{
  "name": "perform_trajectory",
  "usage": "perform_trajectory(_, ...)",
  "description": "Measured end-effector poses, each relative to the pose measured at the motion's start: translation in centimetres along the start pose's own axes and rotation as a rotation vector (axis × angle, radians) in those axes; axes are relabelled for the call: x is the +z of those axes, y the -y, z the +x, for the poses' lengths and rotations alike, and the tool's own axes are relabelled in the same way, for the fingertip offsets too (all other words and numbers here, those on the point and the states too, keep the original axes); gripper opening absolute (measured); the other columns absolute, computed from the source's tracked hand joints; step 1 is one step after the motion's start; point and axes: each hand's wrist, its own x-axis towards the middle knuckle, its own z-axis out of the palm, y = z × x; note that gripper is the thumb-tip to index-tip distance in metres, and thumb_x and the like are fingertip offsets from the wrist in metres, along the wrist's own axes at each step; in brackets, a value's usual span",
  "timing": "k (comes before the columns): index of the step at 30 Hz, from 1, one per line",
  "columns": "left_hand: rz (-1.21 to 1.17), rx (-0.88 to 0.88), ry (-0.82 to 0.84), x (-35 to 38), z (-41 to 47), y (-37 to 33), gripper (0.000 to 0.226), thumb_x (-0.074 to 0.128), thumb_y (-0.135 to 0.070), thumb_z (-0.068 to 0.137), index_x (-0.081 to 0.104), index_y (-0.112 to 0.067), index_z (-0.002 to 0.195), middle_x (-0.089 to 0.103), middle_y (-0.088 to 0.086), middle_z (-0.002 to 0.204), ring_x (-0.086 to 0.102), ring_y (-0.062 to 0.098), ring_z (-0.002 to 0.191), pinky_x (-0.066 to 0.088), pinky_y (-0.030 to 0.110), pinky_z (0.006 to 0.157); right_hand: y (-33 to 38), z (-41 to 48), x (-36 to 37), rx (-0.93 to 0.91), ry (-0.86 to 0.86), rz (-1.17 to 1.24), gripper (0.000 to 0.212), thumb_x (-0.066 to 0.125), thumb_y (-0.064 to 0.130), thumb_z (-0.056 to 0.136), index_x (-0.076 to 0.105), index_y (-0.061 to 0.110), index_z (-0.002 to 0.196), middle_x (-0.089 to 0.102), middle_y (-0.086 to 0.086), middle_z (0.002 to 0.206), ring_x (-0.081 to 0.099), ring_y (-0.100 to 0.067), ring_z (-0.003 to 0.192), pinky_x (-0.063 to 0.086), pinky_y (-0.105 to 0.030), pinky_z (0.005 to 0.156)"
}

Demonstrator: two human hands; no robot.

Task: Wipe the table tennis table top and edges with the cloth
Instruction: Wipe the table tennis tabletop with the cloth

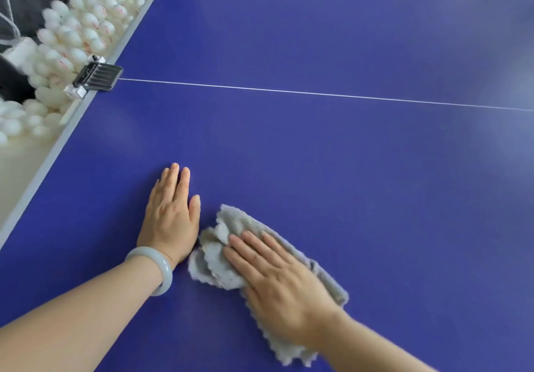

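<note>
Head view: the blue tabletop point(346, 154) fills the frame. White balls point(75, 33) are piled beyond its left edge. The grey cloth point(234, 221) lies crumpled at the near side, with the right grip point(283, 282) pressed flat on it, fingers straight. The left grip point(170, 218) lies flat just beside the cloth, fingers straight. A clamp point(96, 75) sits on the left edge.

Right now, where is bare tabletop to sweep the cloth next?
Bare blue top runs from the cloth up to the white line and rightward, and beyond the line. Crowded: left hand flat beside the cloth, clamp on the left edge.
</note>
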Motion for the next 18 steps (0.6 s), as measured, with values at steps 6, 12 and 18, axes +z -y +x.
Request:
perform_trajectory(6,0.005,-0.007,-0.015,0.1,0.0,-0.1,0.057,0.032,-0.031,0.104,0.021,-0.01,0.157,0.012,0.01,0.165,0.009,0.024,0.152,0.008,0.037,0.124,-14.6,0.0,-6.9,0.558,-0.143,-0.104,0.052,0.031,0.028,0.106,0.028,0.013,0.156,0.024,-0.005,0.163,0.015,-0.018,0.153,0.008,-0.034,0.125)
perform_trajectory(12,0.004,-0.005,-0.019,0.0,-0.1,-0.3,0.056,0.032,-0.029,0.105,0.021,-0.009,0.156,0.012,0.01,0.165,0.007,0.023,0.153,0.007,0.037,0.124,-1.6,1.1,-0.8,0.471,-0.216,-0.026,0.062,0.035,0.026,0.102,0.016,0.014,0.159,0.006,-0.001,0.167,-0.001,-0.016,0.154,-0.002,-0.034,0.125)
perform_trajectory(18,0.028,0.015,-0.01,-0.1,-0.3,-0.2,0.056,0.03,-0.029,0.106,0.021,-0.006,0.156,0.013,0.013,0.164,0.009,0.026,0.152,0.009,0.039,0.124,-2.3,-7.0,-1.9,-0.059,0.025,-0.032,0.062,0.052,0.025,0.094,0.034,0.021,0.154,0.03,0.001,0.161,0.024,-0.017,0.15,0.014,-0.034,0.123)
